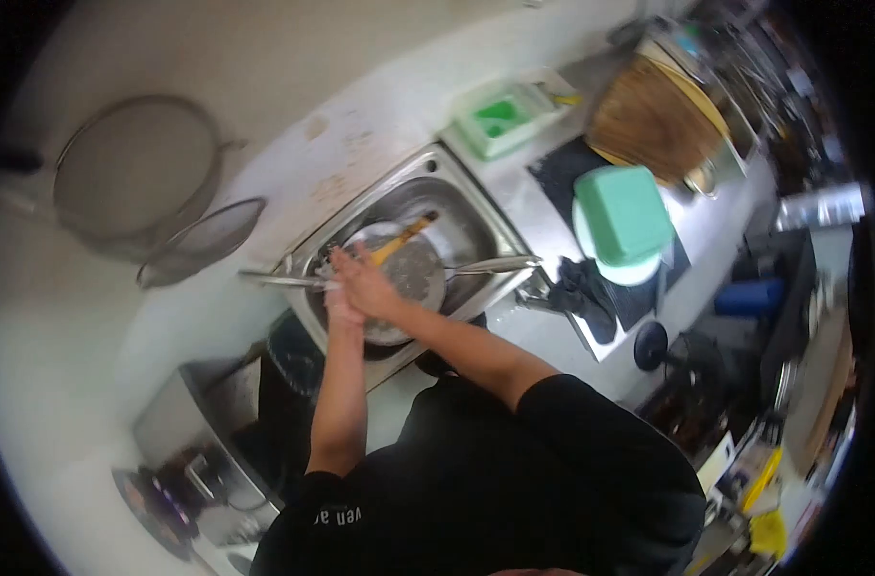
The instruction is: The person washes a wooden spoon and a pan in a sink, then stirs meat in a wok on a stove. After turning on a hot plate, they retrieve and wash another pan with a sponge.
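My left hand and my right hand are pressed together over the sink, close to the faucet spout. The fingers of my right hand look stretched out and lie across the left, whose fingers are partly covered. Neither hand appears to hold anything. Beneath them in the basin sits a large round metal pan with wet, cloudy contents. A yellow-handled utensil with a dark tip leans across it. Another metal handle sticks out over the sink's right edge.
Right of the sink are a green tub on a white plate, a black cloth and a wooden cutting board. A white container with green inside stands behind. Two round mesh strainers hang on the left wall.
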A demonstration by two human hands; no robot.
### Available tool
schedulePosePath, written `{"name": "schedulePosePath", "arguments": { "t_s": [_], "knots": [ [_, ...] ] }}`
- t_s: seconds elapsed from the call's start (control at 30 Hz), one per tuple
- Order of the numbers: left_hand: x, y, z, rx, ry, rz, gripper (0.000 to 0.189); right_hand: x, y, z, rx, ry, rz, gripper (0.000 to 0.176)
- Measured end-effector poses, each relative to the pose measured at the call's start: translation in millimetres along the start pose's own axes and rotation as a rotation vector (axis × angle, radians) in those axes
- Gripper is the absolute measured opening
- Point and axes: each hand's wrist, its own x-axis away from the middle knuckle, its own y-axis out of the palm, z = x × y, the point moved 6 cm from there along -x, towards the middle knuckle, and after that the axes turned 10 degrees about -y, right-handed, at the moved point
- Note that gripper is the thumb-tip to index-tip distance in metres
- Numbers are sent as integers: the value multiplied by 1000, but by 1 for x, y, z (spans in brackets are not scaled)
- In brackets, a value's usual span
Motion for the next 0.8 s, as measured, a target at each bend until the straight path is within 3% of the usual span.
{"name": "schedulePosePath", "arguments": {
  "t_s": [0.07, 0.13, 0.2, 0.27, 0.3, 0.33, 0.4, 0.43, 0.47, 0.53, 0.6, 0.67, 0.7, 0.73, 0.8],
  "knots": [
    [3, 19, -4, 5, -85, -24, 40, -13, 1, 24, -195, 191, -548, 30],
    [13, 24, -4, -9, -38, 112, 36, -7, 16, 70, -492, 816, -702, 33],
    [13, 14, -6, -18, -6, 253, 33, -11, 27, 82, -554, 790, -726, 35],
    [1, -26, 9, 89, 293, 607, 26, -13, 36, 64, -610, 770, -753, 37],
    [-4, -49, 7, 93, 321, 686, 40, -17, 25, 46, -625, 675, -576, 38],
    [-15, -75, 6, 109, 340, 700, 40, -23, 11, 32, -637, 581, -395, 39],
    [-43, -97, 6, 315, 370, 243, 44, -24, 7, 25, -745, 515, -378, 38],
    [-15, -45, 13, 229, 343, 468, 46, -23, 11, 25, -765, 423, -365, 39],
    [-6, -19, 16, 232, 346, 477, 46, -22, 13, 24, -784, 336, -351, 41],
    [-8, 22, 10, 344, 219, 235, 43, -27, 27, 38, -747, 425, -432, 41],
    [-8, 13, 4, 349, 107, 295, 43, -23, 32, 41, -697, 514, -506, 42],
    [-11, 6, 14, 618, 263, -5, 39, -22, 28, 15, -392, 82, -490, 45],
    [-6, 14, 11, 414, 244, 48, 40, -24, 31, 16, -420, 54, -419, 46],
    [0, 29, 8, 413, 241, 49, 40, -21, 42, 25, -419, 57, -419, 46],
    [3, 46, 1, 199, 197, 171, 41, -18, 68, 58, -478, 319, -432, 43]
  ]
}}
